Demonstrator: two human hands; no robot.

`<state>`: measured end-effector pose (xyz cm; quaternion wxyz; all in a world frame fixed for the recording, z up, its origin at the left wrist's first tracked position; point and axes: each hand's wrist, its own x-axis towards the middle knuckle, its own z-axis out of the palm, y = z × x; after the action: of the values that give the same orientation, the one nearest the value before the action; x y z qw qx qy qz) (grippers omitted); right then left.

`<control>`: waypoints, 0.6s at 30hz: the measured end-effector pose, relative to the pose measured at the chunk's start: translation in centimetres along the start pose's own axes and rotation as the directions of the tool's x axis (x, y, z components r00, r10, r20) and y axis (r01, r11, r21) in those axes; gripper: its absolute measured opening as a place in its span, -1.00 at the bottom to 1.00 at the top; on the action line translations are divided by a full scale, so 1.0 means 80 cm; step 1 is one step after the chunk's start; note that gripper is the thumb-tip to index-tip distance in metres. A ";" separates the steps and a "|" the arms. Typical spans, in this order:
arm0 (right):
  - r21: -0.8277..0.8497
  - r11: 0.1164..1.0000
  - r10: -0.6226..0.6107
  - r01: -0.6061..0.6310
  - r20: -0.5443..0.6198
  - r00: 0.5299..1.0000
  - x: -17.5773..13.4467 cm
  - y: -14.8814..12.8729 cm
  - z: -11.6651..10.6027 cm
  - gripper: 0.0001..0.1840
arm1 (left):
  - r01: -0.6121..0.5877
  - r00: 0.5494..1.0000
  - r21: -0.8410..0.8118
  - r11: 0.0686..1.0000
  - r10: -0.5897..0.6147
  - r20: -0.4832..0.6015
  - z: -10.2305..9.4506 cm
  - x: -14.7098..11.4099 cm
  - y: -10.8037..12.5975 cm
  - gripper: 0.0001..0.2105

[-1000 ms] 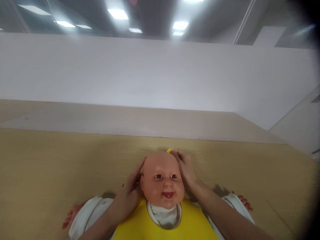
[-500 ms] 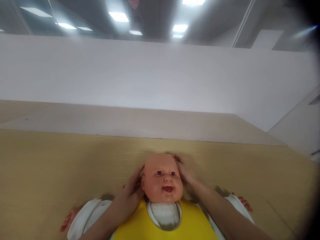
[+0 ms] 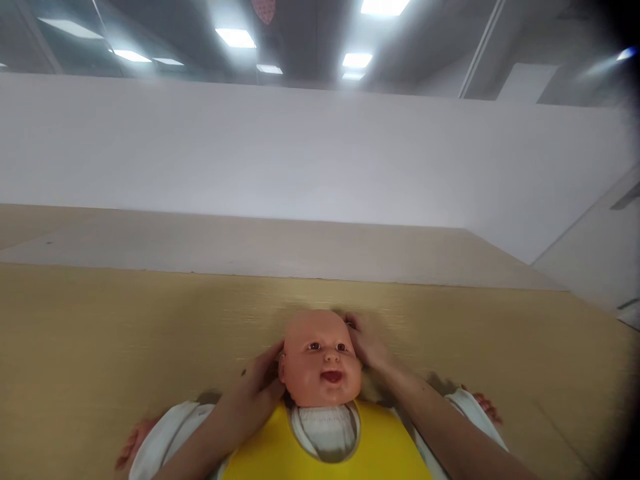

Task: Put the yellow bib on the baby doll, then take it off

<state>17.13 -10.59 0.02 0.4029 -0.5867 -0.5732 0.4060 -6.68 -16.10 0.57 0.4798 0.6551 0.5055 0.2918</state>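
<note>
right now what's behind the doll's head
The tan surface shows beyond the doll's head, with the left hand and right hand at its sides. Whatever lies directly behind the head is covered.

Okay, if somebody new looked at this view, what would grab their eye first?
Probably the smiling doll's head at lower centre, with the person's left hand and right hand at its sides. Next comes the bright yellow bib just below the chin, at the bottom edge. After that, the glaring ceiling lights along the top, above the white wall.
</note>
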 end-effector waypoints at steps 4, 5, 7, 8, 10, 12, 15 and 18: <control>-0.149 0.989 0.016 -0.012 0.023 1.000 -0.005 -0.012 -0.006 -0.78 | 0.053 0.998 0.009 0.999 -0.053 -0.023 -0.007 -0.002 -0.001 -0.49; -0.203 0.979 0.007 0.003 0.046 0.999 -0.006 -0.014 -0.008 -0.76 | 0.062 0.998 0.000 0.998 -0.062 -0.010 -0.010 -0.001 0.000 -0.51; -0.326 0.945 0.000 0.028 0.088 0.996 -0.007 -0.018 -0.015 -0.75 | 0.058 0.998 -0.008 0.998 -0.057 0.036 -0.016 0.000 0.005 -0.56; -0.385 0.922 0.005 0.033 0.097 0.995 -0.007 -0.021 -0.019 -0.75 | 0.043 0.997 -0.010 0.999 -0.043 0.059 -0.020 0.001 0.009 -0.60; -0.486 0.874 0.015 0.031 0.090 0.996 -0.007 -0.027 -0.027 -0.74 | -0.001 0.996 -0.031 1.000 0.004 0.085 -0.027 0.002 0.017 -0.64; -0.560 0.828 0.023 0.018 0.065 0.998 -0.007 -0.035 -0.037 -0.71 | -0.051 0.996 -0.077 0.996 0.056 0.071 -0.032 0.001 0.026 -0.67; -0.597 0.802 0.011 -0.004 0.008 1.000 -0.010 -0.054 -0.054 -0.67 | -0.088 0.996 -0.149 0.985 0.086 -0.024 -0.038 -0.003 0.036 -0.80; -0.540 0.842 0.006 -0.025 -0.036 0.999 -0.019 -0.077 -0.070 -0.67 | -0.108 0.989 -0.231 0.967 0.080 -0.126 -0.043 -0.010 0.038 -0.85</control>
<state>20.20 -12.05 7.75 0.2276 -0.6875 -0.6529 0.2220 -8.75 -15.80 4.75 0.5101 0.5986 0.4622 0.4097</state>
